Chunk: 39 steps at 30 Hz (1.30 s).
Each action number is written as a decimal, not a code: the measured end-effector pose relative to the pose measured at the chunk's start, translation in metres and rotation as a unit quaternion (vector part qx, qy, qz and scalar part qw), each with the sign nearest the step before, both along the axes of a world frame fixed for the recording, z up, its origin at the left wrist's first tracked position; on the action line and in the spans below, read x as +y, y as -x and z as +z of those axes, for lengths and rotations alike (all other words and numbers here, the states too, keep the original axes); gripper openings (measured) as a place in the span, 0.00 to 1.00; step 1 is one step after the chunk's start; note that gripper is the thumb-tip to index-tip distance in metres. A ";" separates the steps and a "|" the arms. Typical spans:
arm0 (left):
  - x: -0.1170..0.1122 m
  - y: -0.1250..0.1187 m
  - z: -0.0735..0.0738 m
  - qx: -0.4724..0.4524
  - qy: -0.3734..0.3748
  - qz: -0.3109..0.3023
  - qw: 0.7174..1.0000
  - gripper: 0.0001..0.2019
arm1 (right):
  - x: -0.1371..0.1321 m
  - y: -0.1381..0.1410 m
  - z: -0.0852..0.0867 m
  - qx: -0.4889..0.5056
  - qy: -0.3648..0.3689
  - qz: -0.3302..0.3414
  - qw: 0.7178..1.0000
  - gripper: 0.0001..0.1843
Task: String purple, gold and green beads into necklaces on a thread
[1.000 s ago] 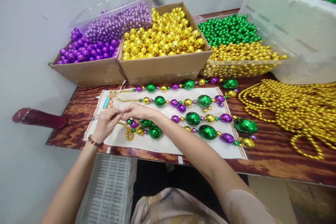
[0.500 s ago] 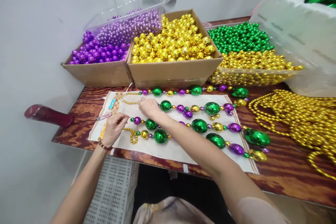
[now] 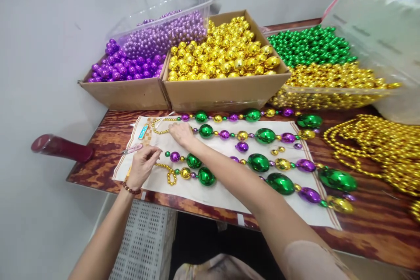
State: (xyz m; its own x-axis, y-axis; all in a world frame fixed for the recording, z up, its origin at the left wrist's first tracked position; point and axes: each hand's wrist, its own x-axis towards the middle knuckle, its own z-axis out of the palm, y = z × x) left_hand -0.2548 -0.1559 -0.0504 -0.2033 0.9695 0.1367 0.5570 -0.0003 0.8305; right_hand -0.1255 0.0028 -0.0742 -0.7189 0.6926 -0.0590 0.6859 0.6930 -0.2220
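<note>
Several strands of green, gold and purple beads lie on a white cloth (image 3: 210,192). My left hand (image 3: 143,167) is pinched closed at the left end of a lower bead strand (image 3: 193,162), apparently on a thin string. My right hand (image 3: 181,133) is closed, fingers down on the small gold beads at the left end of the upper bead strand (image 3: 243,135). Small scissors (image 3: 131,149) lie just left of my left hand.
Cardboard boxes of purple balls (image 3: 124,68) and gold balls (image 3: 223,54) stand behind the cloth, with a clear tub of purple beads (image 3: 167,33). Green beads (image 3: 308,46) and gold beads (image 3: 331,78) fill a tray. Gold bead strings (image 3: 377,144) are heaped at right. A white box (image 3: 377,22) holds green ornaments.
My right hand left my left hand and went up to the gold beads of the upper strand. The left hand stays pinched near the lower strand. The camera shifted slightly.
</note>
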 end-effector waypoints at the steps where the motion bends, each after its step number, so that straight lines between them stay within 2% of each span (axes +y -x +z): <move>1: 0.001 0.000 -0.001 -0.006 0.003 0.001 1.000 0.12 | 0.001 0.003 0.000 0.003 -0.001 0.001 1.000 0.17; 6: 0.004 -0.001 -0.003 -0.022 0.012 0.013 1.000 0.12 | 0.008 0.014 0.000 0.010 0.011 -0.001 1.000 0.17; 10: 0.005 -0.002 -0.005 -0.029 0.028 -0.002 0.999 0.12 | 0.002 0.008 0.006 0.017 0.028 -0.006 0.999 0.16; 14: 0.006 -0.004 0.001 -0.049 0.031 -0.001 0.998 0.13 | -0.023 -0.022 0.020 0.042 0.048 -0.017 0.998 0.14; 17: 0.008 -0.006 0.012 -0.071 0.050 -0.007 0.996 0.14 | -0.050 -0.054 0.031 0.065 0.070 -0.021 0.995 0.14; 19: 0.010 -0.007 0.020 -0.101 0.081 -0.019 0.991 0.15 | -0.066 -0.069 0.036 0.114 0.093 -0.010 0.989 0.15; 21: 0.013 -0.007 0.027 -0.144 0.121 -0.040 0.981 0.15 | -0.077 -0.076 0.038 0.218 0.159 0.005 0.963 0.14; 23: 0.015 -0.005 0.032 -0.183 0.154 -0.065 0.969 0.16 | -0.083 -0.074 0.039 0.326 0.269 0.005 0.906 0.12; 25: 0.016 -0.003 0.036 -0.200 0.173 -0.087 0.960 0.15 | -0.083 -0.068 0.038 0.383 0.375 -0.007 0.844 0.12; 27: 0.015 0.000 0.040 -0.200 0.183 -0.102 0.957 0.15 | -0.081 -0.063 0.038 0.415 0.422 -0.021 0.805 0.11; 30: 0.014 0.001 0.046 -0.183 0.191 -0.116 0.958 0.15 | -0.074 -0.059 0.037 0.454 0.415 -0.027 0.788 0.09; 33: 0.014 -0.002 0.051 -0.117 0.162 -0.129 0.971 0.15 | -0.066 -0.059 0.036 0.428 0.474 0.017 0.769 0.11; 36: 0.014 -0.006 0.052 0.024 0.070 -0.144 0.987 0.13 | -0.056 -0.060 0.035 0.391 0.553 0.040 0.734 0.07; 39: 0.014 -0.012 0.048 0.150 -0.040 -0.149 0.977 0.10 | -0.047 -0.061 0.036 0.350 0.619 0.051 0.701 0.10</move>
